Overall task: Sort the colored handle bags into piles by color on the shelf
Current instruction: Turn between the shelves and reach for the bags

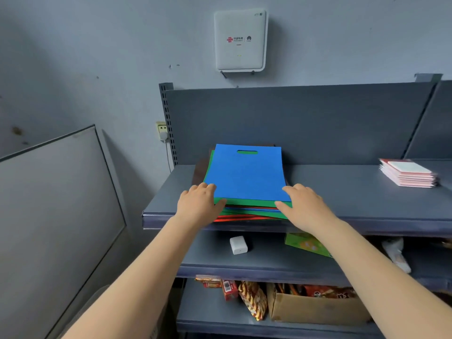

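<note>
Stack of coloured handle bags [247,206] on top shelf [367,192] of grey metal rack, near front edge; blue bag [247,177] uppermost, green showing through its handle slot; green, blue and red edges layered beneath, brown at back. Left hand [199,204] at stack's near-left corner, fingers [205,188] lying relaxed on blue bag, thumb at stack's edge; right hand [305,206] at near-right corner, fingers spread, tips touching blue and green edges; grip cannot be told. Pink-white booklets [407,172] well apart at right. Lower shelf: white charger [238,244], green packet [308,244]. Wall: white router [239,40].
</note>
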Motion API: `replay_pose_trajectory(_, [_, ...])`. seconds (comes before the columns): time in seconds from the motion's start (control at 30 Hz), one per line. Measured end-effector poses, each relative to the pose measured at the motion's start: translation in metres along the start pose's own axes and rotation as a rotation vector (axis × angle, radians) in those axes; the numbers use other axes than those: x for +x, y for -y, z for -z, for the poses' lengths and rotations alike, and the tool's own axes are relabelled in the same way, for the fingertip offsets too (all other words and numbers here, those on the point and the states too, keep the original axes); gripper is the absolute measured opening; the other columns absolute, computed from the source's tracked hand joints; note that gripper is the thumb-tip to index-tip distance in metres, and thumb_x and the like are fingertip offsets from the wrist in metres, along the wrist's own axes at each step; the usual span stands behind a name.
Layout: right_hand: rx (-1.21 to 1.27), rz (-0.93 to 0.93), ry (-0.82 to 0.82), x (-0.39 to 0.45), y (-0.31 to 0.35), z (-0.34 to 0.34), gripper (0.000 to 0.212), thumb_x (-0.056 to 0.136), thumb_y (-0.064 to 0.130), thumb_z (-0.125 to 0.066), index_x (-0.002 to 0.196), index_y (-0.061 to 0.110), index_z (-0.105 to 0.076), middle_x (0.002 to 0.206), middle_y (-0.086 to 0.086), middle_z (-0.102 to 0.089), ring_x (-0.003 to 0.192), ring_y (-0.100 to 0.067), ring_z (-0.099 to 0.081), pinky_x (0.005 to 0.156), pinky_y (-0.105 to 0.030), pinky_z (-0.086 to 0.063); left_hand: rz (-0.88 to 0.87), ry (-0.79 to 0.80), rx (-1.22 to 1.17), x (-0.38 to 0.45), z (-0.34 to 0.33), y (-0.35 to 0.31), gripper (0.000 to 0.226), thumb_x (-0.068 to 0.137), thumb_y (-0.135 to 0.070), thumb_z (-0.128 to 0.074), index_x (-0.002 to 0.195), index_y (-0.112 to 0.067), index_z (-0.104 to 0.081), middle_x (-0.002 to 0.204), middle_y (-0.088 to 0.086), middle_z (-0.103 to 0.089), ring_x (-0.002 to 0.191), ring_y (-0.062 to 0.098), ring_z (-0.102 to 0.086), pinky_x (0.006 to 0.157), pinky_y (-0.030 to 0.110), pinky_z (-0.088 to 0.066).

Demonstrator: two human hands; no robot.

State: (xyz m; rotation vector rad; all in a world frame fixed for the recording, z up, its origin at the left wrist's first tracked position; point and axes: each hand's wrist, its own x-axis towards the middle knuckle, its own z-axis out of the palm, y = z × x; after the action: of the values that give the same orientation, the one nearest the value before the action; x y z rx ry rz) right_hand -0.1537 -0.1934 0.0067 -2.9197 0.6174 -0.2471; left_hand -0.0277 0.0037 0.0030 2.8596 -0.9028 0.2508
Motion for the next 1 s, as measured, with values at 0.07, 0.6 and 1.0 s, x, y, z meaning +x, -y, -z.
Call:
replay_pose_trajectory(0.07, [0.034,-0.006,0.028,0.018,-0.01,-0.011,0.056,0.099,0.046,-0.038,0.145,0.016,-0.034,0.141,-0.005,-0.043,0.128,-0.023,-0.041,0.102,-0.038,-0.037,0.03,0.015,-0.003,0.012,-0.014,0.001,0.049,0.096,-0.05,-0.038,0.131,-0.016,-0.046,0.13,0.003,-0.053,0.118,0.025,-0.048,0.095,0.035,-0.036])
replay_pose_trajectory(0.6, [0.366,-0.223,-0.184,0.097,-0.069,-0.054,0.028,0.09,0.029,-0.061,0.074,0.008,-0.052,0.072,-0.004,-0.055,0.068,-0.022,-0.048,0.049,-0.028,-0.031,-0.088,0.045,-0.201,0.063,-0.059,-0.012,0.048,0.096,-0.048,-0.044,0.139,-0.025,-0.046,0.145,-0.009,-0.044,0.134,0.009,-0.036,0.102,0.02,-0.03])
replay_pose_trajectory(1.0, [0.763,-0.227,-0.472,0.095,-0.091,-0.064,0.016,0.094,0.001,-0.047,0.091,0.015,-0.055,0.086,-0.006,-0.064,0.055,-0.01,-0.058,0.047,-0.01,-0.038,0.42,-0.075,-0.325,0.072,-0.056,0.034,0.058,0.081,-0.045,-0.069,0.13,-0.017,-0.054,0.129,0.003,-0.058,0.12,0.025,-0.05,0.094,0.035,-0.041])
